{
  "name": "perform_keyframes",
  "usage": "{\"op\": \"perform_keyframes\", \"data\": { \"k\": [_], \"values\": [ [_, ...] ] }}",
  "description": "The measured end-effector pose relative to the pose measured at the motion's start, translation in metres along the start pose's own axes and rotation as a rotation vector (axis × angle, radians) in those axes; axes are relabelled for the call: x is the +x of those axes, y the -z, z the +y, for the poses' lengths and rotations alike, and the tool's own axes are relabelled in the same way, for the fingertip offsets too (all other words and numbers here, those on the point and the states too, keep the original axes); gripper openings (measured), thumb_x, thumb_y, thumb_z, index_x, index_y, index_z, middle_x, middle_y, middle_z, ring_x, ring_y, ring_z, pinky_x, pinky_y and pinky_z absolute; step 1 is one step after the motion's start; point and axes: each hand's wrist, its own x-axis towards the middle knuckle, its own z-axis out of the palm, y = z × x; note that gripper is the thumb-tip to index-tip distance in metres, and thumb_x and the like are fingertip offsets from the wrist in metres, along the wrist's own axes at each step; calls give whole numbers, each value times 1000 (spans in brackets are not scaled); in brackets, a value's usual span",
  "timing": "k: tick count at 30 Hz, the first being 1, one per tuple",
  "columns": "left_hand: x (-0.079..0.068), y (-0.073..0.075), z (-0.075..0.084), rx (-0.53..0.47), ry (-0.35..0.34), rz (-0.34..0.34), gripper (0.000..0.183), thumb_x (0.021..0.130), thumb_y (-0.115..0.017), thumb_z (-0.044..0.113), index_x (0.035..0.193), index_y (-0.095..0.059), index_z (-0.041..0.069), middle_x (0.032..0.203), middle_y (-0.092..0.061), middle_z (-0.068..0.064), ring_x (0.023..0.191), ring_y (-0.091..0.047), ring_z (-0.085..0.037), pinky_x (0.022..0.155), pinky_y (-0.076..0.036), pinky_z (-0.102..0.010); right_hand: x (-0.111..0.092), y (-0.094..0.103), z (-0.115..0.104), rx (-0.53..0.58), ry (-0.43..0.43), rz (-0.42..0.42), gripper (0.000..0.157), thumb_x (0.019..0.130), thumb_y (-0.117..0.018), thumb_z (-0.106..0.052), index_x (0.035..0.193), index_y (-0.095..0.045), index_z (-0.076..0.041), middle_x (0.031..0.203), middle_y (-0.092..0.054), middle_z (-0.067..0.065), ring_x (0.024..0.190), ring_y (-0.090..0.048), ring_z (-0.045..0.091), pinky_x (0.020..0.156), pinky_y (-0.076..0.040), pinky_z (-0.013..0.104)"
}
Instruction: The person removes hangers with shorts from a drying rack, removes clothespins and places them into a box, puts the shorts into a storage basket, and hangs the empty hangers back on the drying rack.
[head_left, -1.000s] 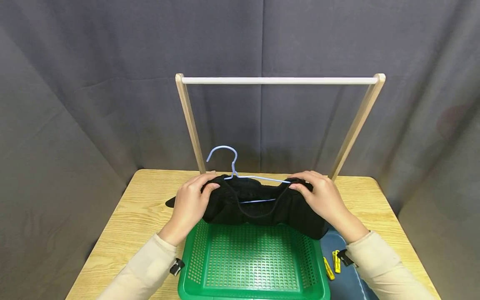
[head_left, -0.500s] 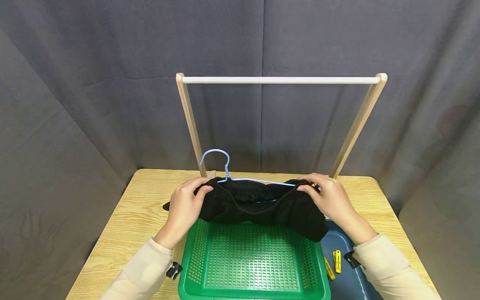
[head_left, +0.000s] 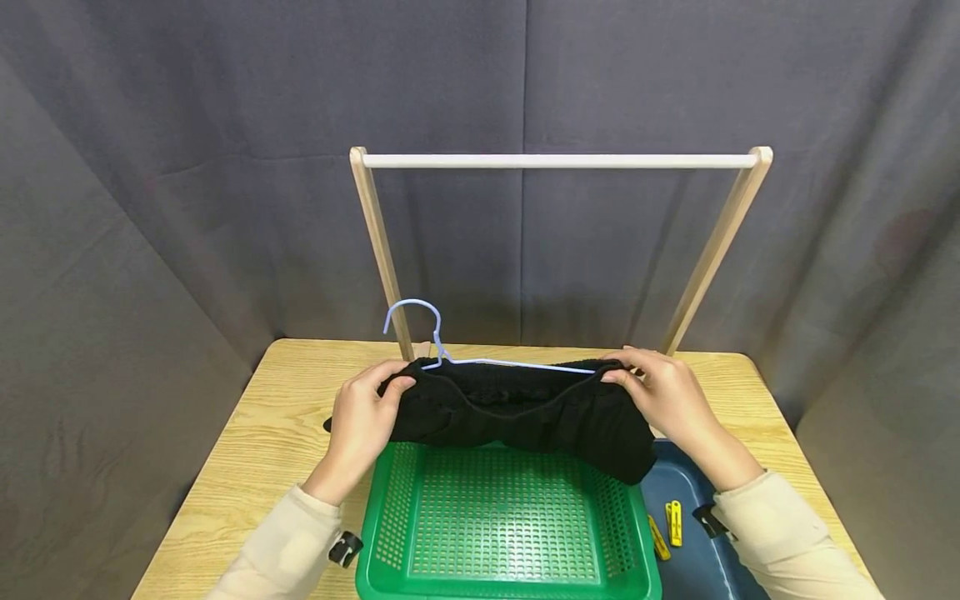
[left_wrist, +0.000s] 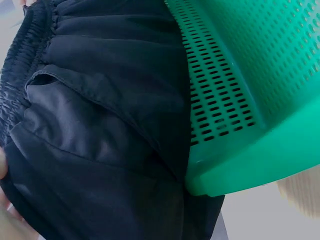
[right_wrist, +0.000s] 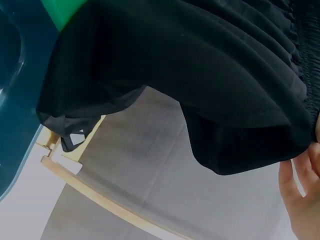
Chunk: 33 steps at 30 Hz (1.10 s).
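Black shorts [head_left: 517, 421] with a gathered elastic waistband stretch between my two hands above the basket. A pale blue clothes hanger [head_left: 517, 364] lies inside the waist opening, its hook standing up near the left end. My left hand [head_left: 363, 417] pinches the left end of the waistband between thumb and fingers. At the other end my right hand [head_left: 667, 396] pinches the waistband near the hanger's right tip. The hanger's lower bar is hidden by cloth. A side pocket [left_wrist: 85, 95] shows in the left wrist view. Below the shorts is a green perforated basket [head_left: 367, 542].
Behind my hands stands a rack with a white rod [head_left: 558, 161] and wooden posts [head_left: 708, 267]. A dark blue tray [head_left: 690, 567] with yellow clips [head_left: 675, 523] sits right of the basket. Grey curtains [head_left: 187, 167] surround the wooden table [head_left: 255, 433].
My hands have spread apart, left hand leftward and right hand rightward, pulling the waistband wider. The hanger has shifted left, and its lower bar has gone from sight.
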Motion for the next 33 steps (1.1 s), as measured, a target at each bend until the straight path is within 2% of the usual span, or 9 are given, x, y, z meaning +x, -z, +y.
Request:
{"op": "perform_keyframes", "data": {
  "k": [8,14,17,20,23,27,33],
  "values": [
    [-3,-1,-1,0,41,4,18,84,-77,12,100,-75,2,99,-74,-12,88,-70,-31,78,-52,-48,-2,8,3,12,-7,0,24,71,-83,2,94,-75,-2,97,-74,17,90,-71,34,63,-56,44],
    [-3,-3,-3,0,20,50,16,84,-77,10,98,-75,3,95,-74,-12,87,-70,-32,76,-52,-48,-5,13,9,-11,8,15,24,69,-84,2,91,-74,-2,99,-74,15,74,-72,24,60,-51,26],
    [-3,-4,-4,2,18,64,16,84,-77,10,98,-75,3,95,-74,-12,88,-70,-32,77,-52,-48,-6,15,11,-8,15,18,25,68,-84,2,91,-75,-2,100,-74,13,72,-71,22,61,-49,21],
    [-3,-4,-3,2,28,67,17,84,-77,11,99,-75,3,95,-74,-12,88,-70,-32,77,-52,-49,-7,17,13,-4,14,18,26,67,-84,1,91,-75,-2,100,-75,13,73,-71,22,62,-50,20],
    [-2,-4,-3,-3,38,75,16,84,-78,10,99,-76,3,95,-74,-13,87,-70,-32,76,-52,-49,-8,17,15,-9,8,26,26,67,-85,2,90,-75,-3,92,-75,10,70,-69,20,62,-50,21],
    [0,-4,-4,-4,26,101,16,83,-78,7,98,-76,2,95,-74,-14,89,-70,-33,77,-52,-49,-10,17,17,-15,8,40,26,66,-86,2,89,-75,-2,84,-75,8,66,-67,18,60,-51,24],
    [2,-1,-3,-9,8,128,17,82,-78,6,98,-75,0,95,-74,-16,92,-70,-35,79,-52,-50,-14,14,18,-8,2,40,25,65,-86,3,87,-75,0,83,-74,9,64,-65,16,57,-51,29]
  ]
}}
